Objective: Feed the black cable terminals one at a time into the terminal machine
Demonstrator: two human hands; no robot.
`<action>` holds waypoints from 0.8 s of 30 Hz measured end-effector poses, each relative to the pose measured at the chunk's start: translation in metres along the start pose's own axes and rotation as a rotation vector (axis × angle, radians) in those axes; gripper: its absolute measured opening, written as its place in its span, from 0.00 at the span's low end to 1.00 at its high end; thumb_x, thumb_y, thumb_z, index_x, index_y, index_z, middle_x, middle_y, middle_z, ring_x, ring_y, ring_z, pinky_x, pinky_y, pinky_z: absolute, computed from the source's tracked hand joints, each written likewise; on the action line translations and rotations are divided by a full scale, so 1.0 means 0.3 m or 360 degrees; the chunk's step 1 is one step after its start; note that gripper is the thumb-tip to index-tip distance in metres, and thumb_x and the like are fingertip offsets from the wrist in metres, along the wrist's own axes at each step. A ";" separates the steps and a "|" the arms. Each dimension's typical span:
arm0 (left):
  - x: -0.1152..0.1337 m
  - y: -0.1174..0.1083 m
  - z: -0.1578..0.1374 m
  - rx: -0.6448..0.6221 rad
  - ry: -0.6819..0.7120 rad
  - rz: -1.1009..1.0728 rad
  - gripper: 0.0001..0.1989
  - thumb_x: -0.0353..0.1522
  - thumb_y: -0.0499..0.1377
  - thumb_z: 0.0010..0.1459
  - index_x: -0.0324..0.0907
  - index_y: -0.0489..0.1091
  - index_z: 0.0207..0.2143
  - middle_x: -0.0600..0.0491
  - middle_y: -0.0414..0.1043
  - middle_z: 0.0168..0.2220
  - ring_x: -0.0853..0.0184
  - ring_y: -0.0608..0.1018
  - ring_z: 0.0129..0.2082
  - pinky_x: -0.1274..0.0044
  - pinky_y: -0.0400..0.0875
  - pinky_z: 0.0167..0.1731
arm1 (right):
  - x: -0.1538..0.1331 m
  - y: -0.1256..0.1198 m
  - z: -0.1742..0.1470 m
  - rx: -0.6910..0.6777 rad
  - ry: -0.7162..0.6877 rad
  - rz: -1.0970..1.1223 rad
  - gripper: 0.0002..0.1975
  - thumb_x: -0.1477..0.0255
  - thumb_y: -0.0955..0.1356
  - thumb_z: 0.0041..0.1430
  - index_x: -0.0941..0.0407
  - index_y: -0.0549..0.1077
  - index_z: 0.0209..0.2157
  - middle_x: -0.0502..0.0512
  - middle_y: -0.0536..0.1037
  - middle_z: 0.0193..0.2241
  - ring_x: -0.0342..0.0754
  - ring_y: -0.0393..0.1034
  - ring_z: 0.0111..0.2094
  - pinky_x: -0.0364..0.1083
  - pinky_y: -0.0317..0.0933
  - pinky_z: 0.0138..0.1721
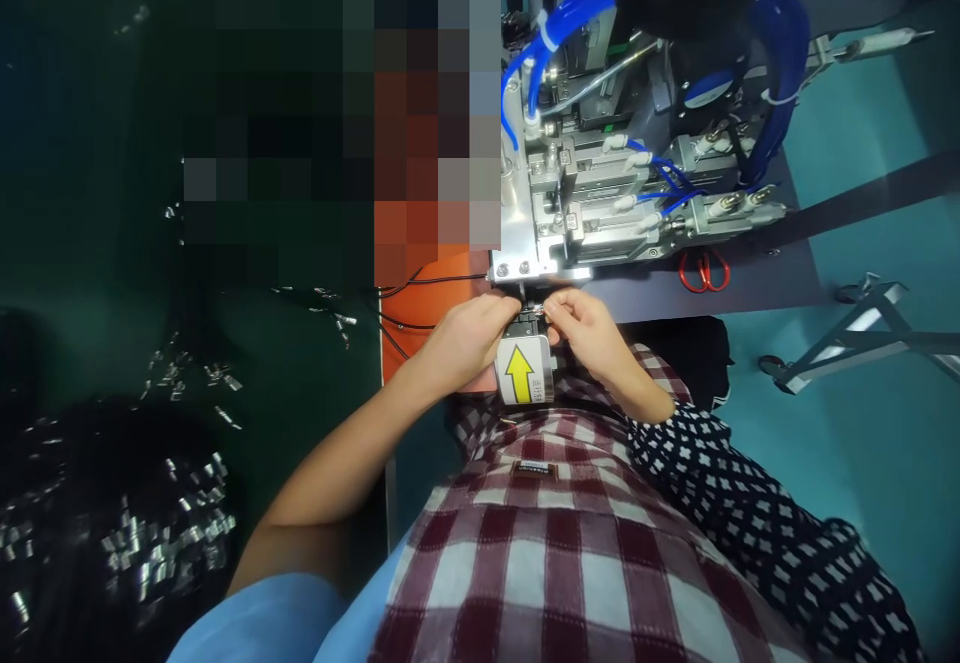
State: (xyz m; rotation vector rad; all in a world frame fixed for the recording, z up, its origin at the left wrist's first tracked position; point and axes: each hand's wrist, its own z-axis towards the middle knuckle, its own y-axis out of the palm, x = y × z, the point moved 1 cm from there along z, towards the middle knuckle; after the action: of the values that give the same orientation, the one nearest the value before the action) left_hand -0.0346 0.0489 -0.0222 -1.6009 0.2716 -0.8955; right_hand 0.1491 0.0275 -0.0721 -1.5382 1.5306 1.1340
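My left hand point(474, 335) is closed, its fingertips at the left side of a small black fixture point(527, 325). What those fingers hold, if anything, is hidden. Across from it, my right hand point(589, 328) pinches a small shiny metal piece point(540, 310) at the fixture's right side. Just below both hands sits a metal block with a white label point(523, 371) bearing a yellow arrow. Thin black cables point(409, 326) lie over an orange surface point(431, 273) toward my left hand.
A machine with metal cylinders point(615, 233) and blue air hoses point(577, 3) stands directly beyond my hands. Red-handled scissors point(705, 271) lie to the right. Bundles of black cables with silvery ends point(161, 543) are at lower left. A wheeled metal stand point(847, 348) is on the floor at right.
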 end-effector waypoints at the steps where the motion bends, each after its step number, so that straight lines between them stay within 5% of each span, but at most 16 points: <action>1: -0.001 0.000 0.001 -0.0005 0.0004 0.0000 0.12 0.27 0.48 0.66 0.38 0.71 0.41 0.47 0.74 0.35 0.64 0.75 0.34 0.75 0.71 0.35 | 0.000 0.001 0.000 0.0007 -0.0010 -0.0002 0.12 0.62 0.67 0.59 0.56 0.68 0.31 0.45 0.69 0.16 0.41 0.61 0.20 0.44 0.56 0.27; 6: 0.006 0.008 -0.003 0.0056 -0.0011 0.0042 0.13 0.28 0.47 0.67 0.37 0.72 0.41 0.46 0.73 0.35 0.64 0.74 0.35 0.76 0.70 0.34 | 0.000 -0.003 0.007 -0.0003 0.0069 0.0133 0.14 0.60 0.69 0.56 0.56 0.69 0.29 0.45 0.69 0.17 0.41 0.62 0.20 0.43 0.56 0.27; 12: 0.041 0.025 -0.043 0.0279 -0.0001 0.0497 0.16 0.27 0.47 0.67 0.37 0.74 0.44 0.43 0.70 0.35 0.60 0.70 0.35 0.71 0.67 0.33 | -0.001 -0.033 0.011 0.0007 0.0228 0.0324 0.17 0.58 0.73 0.50 0.57 0.70 0.26 0.48 0.71 0.25 0.39 0.63 0.21 0.43 0.57 0.26; 16: 0.037 0.044 -0.082 0.0252 0.0057 0.0309 0.18 0.24 0.46 0.65 0.31 0.69 0.53 0.41 0.71 0.41 0.60 0.70 0.39 0.71 0.70 0.37 | -0.001 -0.030 0.004 0.0022 0.0056 0.0146 0.18 0.55 0.70 0.55 0.57 0.71 0.28 0.49 0.73 0.27 0.41 0.66 0.21 0.45 0.59 0.28; 24: 0.034 0.049 -0.072 0.0203 -0.0159 0.0097 0.19 0.26 0.46 0.66 0.40 0.70 0.54 0.45 0.70 0.42 0.61 0.70 0.41 0.71 0.68 0.41 | 0.026 -0.001 0.013 -0.0020 -0.0016 0.0167 0.16 0.56 0.70 0.56 0.55 0.69 0.29 0.45 0.68 0.16 0.42 0.62 0.20 0.45 0.57 0.27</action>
State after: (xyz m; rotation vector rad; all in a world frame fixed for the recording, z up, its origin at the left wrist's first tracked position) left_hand -0.0378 0.0228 -0.0321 -1.5060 0.1885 -0.7689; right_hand 0.1484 0.0280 -0.0806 -1.4732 1.6166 1.2101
